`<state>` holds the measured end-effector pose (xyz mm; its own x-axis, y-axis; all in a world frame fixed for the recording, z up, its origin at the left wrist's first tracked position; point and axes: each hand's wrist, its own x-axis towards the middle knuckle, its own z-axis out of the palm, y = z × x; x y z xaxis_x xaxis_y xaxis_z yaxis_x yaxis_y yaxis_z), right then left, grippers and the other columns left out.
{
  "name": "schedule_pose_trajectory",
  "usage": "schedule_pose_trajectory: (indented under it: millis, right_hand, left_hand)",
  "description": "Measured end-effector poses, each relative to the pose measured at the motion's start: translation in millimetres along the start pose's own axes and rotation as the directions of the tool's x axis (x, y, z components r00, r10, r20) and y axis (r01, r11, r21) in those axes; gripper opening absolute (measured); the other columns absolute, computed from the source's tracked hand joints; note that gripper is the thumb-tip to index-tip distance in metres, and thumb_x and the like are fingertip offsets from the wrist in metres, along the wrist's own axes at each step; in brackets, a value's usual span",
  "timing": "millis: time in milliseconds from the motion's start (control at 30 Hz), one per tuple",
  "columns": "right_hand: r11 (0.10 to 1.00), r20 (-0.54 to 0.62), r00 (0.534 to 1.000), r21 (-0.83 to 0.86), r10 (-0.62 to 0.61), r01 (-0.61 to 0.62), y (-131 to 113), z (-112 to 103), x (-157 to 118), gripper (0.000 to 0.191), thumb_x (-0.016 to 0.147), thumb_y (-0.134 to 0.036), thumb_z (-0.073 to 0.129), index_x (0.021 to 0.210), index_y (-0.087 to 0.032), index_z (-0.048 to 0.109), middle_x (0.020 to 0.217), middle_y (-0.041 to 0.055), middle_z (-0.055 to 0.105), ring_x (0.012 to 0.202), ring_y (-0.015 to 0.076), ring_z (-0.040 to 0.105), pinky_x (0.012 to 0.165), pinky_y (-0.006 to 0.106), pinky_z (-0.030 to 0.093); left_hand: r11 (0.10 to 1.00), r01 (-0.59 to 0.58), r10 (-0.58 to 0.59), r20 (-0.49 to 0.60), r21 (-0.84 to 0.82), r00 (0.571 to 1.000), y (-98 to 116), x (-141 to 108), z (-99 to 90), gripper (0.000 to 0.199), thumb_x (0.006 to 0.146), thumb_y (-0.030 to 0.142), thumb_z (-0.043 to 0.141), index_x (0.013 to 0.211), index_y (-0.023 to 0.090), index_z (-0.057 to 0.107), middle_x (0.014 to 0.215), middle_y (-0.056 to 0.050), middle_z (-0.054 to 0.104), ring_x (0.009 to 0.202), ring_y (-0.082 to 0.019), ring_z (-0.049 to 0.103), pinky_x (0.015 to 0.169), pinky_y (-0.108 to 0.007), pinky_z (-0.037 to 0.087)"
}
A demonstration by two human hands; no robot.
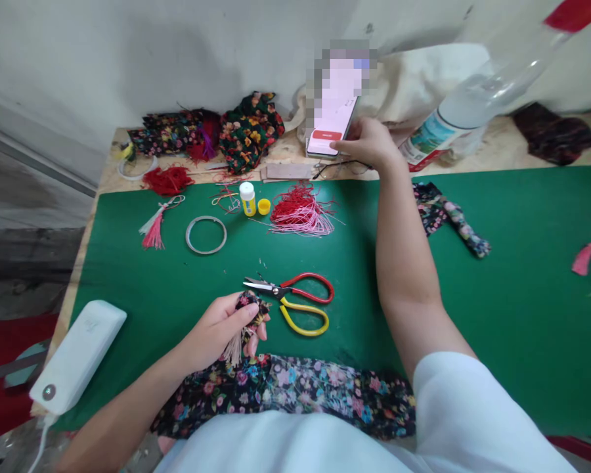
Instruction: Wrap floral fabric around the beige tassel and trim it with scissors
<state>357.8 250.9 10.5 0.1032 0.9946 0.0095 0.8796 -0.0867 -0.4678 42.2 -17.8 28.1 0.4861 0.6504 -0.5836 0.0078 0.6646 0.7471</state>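
Note:
My left hand (226, 328) is closed around a small piece of black floral fabric (249, 305), with a pale tassel (233, 348) hanging below the fingers. Just right of it, scissors (280, 291) with one red and one yellow handle lie on the green mat (354, 289). My right hand (367, 143) reaches to a phone (331, 115) propped at the back; its thumb touches the lower part of the lit screen, and the other fingers are partly hidden behind the phone's edge. A long floral cloth (305, 384) lies along the front edge, against my body.
A glue stick (247, 200), yellow cap (264, 207), tape ring (205, 219) and red-pink threads (303, 213) lie mid-mat. A large bottle (453, 125) stands back right; floral fabric bundles (251, 131) sit back left. A white power bank (79, 355) lies front left.

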Motion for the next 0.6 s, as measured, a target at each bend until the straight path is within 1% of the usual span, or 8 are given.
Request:
schedule_pose_trajectory:
  millis: [233,300,333,400,467,500,567,600]
  right_hand:
    - [0.984,0.068,0.998,-0.18,0.016,-0.003,-6.2,-11.5,-3.4,0.06,0.081,-0.048,0.061,0.095,0.011,0.059,0.11,0.024,0.068,0.106,0.0198,0.06,0.087,0.034,0.038]
    - [0.97,0.085,0.996,-0.243,0.022,-0.001,-7.1,-12.9,-3.8,0.064,0.091,-0.049,0.045,0.101,0.012,0.059,0.113,0.0198,0.066,0.11,0.0215,0.059,0.089,0.035,0.04]
    - [0.961,0.093,0.995,-0.278,0.028,-0.001,-7.6,-13.8,-4.4,0.065,0.098,-0.046,0.03,0.106,0.012,0.06,0.119,0.0166,0.063,0.111,0.0207,0.058,0.091,0.034,0.041]
    - [0.94,0.103,0.994,-0.34,0.031,0.006,-8.8,-16.3,-6.3,0.063,0.104,-0.037,0.013,0.116,0.003,0.061,0.126,0.0108,0.058,0.113,0.0186,0.059,0.095,0.035,0.045]
    - [0.921,0.118,0.993,-0.388,0.014,0.033,-10.5,-19.8,-9.1,0.053,0.105,-0.035,0.017,0.122,-0.007,0.06,0.126,0.0085,0.057,0.114,0.0184,0.06,0.096,0.039,0.05]
    - [0.912,0.129,0.992,-0.408,0.003,0.05,-11.8,-21.9,-10.8,0.051,0.105,-0.034,0.019,0.123,-0.008,0.06,0.127,0.0089,0.057,0.114,0.0189,0.06,0.095,0.039,0.05]
    - [0.893,0.148,0.989,-0.444,-0.014,0.079,-15.6,-26.4,-14.6,0.062,0.104,-0.031,0.009,0.12,-0.001,0.061,0.134,0.0099,0.053,0.114,0.0178,0.06,0.094,0.034,0.048]
    - [0.882,0.155,0.988,-0.463,-0.016,0.087,-18.1,-28.7,-16.6,0.077,0.1,-0.024,-0.006,0.116,0.006,0.062,0.141,0.0105,0.046,0.112,0.0159,0.059,0.091,0.029,0.045]
  left_hand:
    - [1.0,-0.008,0.008,-0.005,0.003,1.0,0.2,0.6,-1.5,0.04,0.087,0.051,0.059,0.087,0.011,0.056,0.071,-0.001,0.064,0.048,-0.005,0.057,0.05,-0.017,0.043]
    - [1.0,-0.012,0.012,0.0,0.006,1.0,0.2,0.4,-1.6,0.04,0.088,0.051,0.059,0.086,0.01,0.056,0.071,-0.001,0.064,0.048,-0.005,0.057,0.051,-0.017,0.044]
    - [1.0,-0.015,0.014,0.004,0.006,1.0,0.1,0.3,-1.6,0.041,0.088,0.051,0.058,0.086,0.01,0.057,0.071,-0.001,0.064,0.048,-0.005,0.057,0.051,-0.017,0.044]
    - [1.0,-0.013,0.013,0.008,-0.001,1.0,0.0,0.0,-1.5,0.041,0.087,0.051,0.059,0.086,0.01,0.056,0.071,-0.001,0.064,0.048,-0.005,0.057,0.051,-0.017,0.044]
    - [1.0,-0.005,0.005,0.005,-0.008,1.0,-0.1,-0.3,-1.3,0.041,0.087,0.051,0.06,0.086,0.011,0.056,0.071,0.0,0.064,0.049,-0.005,0.057,0.049,-0.017,0.043]
    - [1.0,-0.002,0.002,0.004,-0.01,1.0,-0.1,-0.4,-1.3,0.041,0.087,0.052,0.06,0.086,0.011,0.056,0.071,0.0,0.064,0.048,-0.005,0.057,0.048,-0.016,0.042]
    - [1.0,-0.001,0.001,0.003,-0.004,1.0,-0.1,-0.7,-1.1,0.041,0.087,0.051,0.059,0.086,0.011,0.056,0.071,-0.001,0.064,0.049,-0.005,0.057,0.048,-0.016,0.041]
    - [1.0,-0.002,0.002,0.003,0.0,1.0,-0.1,-0.8,-1.0,0.041,0.087,0.051,0.059,0.086,0.011,0.056,0.071,-0.001,0.064,0.049,-0.005,0.057,0.048,-0.016,0.041]
